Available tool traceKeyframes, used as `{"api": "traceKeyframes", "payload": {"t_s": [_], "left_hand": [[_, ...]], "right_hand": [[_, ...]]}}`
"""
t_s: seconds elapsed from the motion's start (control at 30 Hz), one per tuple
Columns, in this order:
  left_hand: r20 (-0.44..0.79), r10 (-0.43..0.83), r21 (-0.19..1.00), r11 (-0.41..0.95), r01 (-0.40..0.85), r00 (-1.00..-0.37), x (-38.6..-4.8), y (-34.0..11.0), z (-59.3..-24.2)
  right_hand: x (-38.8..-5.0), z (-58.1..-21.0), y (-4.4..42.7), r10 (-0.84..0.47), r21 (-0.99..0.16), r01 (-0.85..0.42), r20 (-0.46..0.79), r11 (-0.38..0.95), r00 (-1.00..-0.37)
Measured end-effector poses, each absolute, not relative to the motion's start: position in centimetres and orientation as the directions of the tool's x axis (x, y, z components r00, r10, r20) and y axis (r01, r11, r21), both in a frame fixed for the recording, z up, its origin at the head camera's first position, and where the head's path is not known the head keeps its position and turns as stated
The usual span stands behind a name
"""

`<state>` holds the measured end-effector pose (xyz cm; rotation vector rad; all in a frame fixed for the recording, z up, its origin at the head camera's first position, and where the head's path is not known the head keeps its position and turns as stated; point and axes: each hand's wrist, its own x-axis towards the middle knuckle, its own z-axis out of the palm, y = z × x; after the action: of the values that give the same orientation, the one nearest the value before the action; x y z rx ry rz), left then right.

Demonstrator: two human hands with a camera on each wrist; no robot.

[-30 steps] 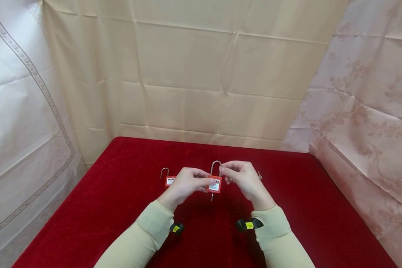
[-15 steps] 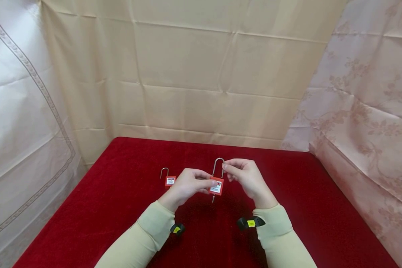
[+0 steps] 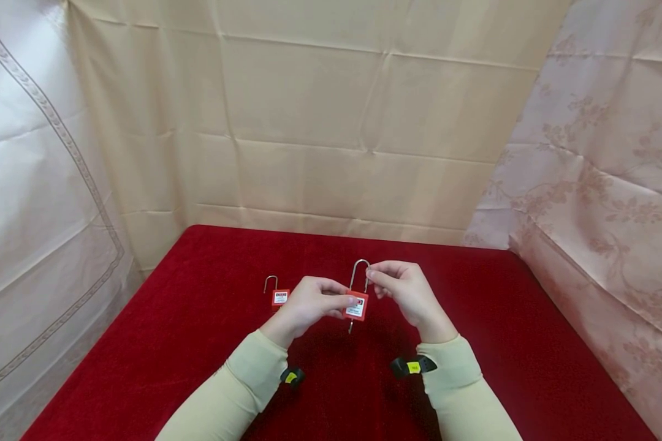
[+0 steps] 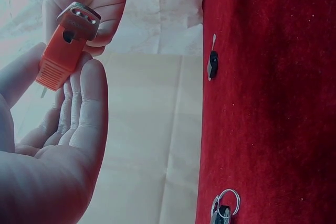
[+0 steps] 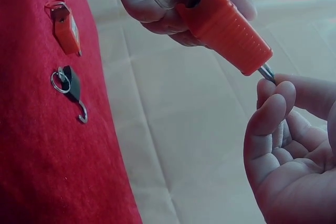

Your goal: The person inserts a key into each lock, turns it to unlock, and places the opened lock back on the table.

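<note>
My left hand (image 3: 309,306) grips the orange-red body of a padlock (image 3: 356,307) by its left side, above the table. The body has a white label, and its steel shackle (image 3: 358,263) points up. Beside it, my right hand (image 3: 405,291) pinches the shackle's right leg between thumb and fingertips. A metal key (image 4: 80,19) sits in the bottom of this padlock, as the left wrist view shows. I cannot tell whether both shackle legs are in the body.
On the red cloth-covered table (image 3: 198,337), a second orange-red padlock (image 3: 280,297) lies left with its shackle raised. The right wrist view shows a black object (image 5: 72,85) with a ring and metal hook near it. A small dark-headed item (image 4: 212,65) also lies there.
The padlock and my right hand have shifted slightly right since one second ago, and the small key right of my hand is now hidden. Nothing visibly differs over the last half second.
</note>
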<state>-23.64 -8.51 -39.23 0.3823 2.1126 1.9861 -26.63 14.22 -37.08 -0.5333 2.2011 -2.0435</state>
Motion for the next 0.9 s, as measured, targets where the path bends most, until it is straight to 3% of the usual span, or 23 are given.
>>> {"api": "traceKeyframes", "payload": {"t_s": [0.9], "left_hand": [[0.033, 0.337, 0.997, 0.053, 0.054, -0.941, -23.56, -8.16, -39.52]], "right_hand": [[-26.66, -36.97, 14.47, -0.275, -0.978, -0.204, 0.184, 0.047, -0.944]]}}
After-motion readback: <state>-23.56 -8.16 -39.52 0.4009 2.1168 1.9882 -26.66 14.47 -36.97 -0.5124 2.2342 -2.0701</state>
